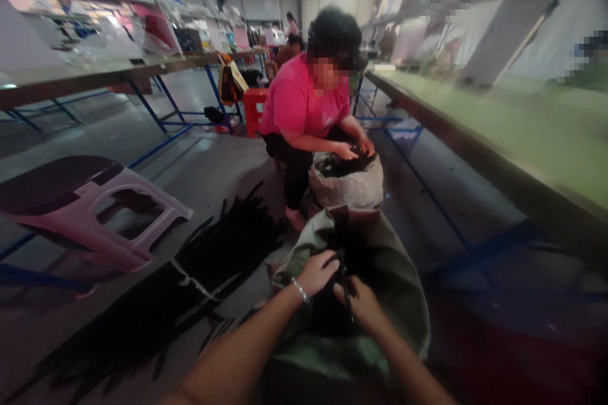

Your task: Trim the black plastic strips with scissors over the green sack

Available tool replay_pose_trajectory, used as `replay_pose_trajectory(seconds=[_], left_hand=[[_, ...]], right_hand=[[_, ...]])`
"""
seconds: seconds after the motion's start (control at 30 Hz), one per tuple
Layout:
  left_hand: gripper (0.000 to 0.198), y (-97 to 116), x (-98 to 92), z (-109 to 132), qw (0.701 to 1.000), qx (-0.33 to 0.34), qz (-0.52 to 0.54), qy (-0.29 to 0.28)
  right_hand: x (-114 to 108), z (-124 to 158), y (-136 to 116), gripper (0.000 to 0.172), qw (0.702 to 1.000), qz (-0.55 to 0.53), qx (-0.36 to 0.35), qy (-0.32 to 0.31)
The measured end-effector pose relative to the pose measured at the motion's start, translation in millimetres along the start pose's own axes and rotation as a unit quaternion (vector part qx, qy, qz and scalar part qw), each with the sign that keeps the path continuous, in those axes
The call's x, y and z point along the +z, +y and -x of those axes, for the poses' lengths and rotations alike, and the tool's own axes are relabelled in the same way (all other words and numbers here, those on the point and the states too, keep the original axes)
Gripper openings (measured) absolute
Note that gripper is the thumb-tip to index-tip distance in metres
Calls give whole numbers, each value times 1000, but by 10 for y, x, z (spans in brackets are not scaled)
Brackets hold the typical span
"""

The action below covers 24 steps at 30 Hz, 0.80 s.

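My left hand (316, 273), with a metal bracelet at its wrist, and my right hand (358, 304) meet over the mouth of a green woven sack (304, 259). Both grip a thin black strip (345, 285), which hangs down towards the dark contents of the sack. Those contents are too dark to make out. On the floor to the left lies a large spread of long black strips (204, 272), tied with a pale cord.
A co-worker in a pink shirt (304, 101) squats ahead with both hands in a grey sack (345, 188). A pink plastic stool (95, 209) lies on its side at left. Long tables on blue metal legs (475, 139) run along both sides. A red stool (254, 111) stands behind.
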State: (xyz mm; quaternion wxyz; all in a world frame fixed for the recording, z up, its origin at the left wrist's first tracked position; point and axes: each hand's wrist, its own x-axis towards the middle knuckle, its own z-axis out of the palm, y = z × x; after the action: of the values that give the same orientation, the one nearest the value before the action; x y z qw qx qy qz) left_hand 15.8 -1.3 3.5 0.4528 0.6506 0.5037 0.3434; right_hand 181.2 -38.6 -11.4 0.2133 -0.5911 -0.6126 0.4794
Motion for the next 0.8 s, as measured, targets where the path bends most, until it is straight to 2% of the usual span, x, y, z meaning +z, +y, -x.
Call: replay_pose_trajectory(seconds=[0.13, 0.23, 0.4, 0.6, 0.8], left_hand=[[32, 42, -26, 6, 999, -23, 24, -1], [35, 49, -57, -15, 997, -44, 54, -23], [36, 36, -107, -25, 996, -39, 74, -28], [37, -16, -150, -40, 997, -29, 37, -56], [33, 2, -187, -31, 995, -1, -29, -96]], right_hand=[[-45, 43, -96, 47, 1000, 18, 10, 5], [-77, 40, -130, 48, 999, 33, 29, 2], [-136, 55, -143, 50, 999, 36, 21, -11], [-221, 37, -60, 48, 1000, 16, 4, -24], [-195, 38, 20, 44, 999, 35, 11, -39]])
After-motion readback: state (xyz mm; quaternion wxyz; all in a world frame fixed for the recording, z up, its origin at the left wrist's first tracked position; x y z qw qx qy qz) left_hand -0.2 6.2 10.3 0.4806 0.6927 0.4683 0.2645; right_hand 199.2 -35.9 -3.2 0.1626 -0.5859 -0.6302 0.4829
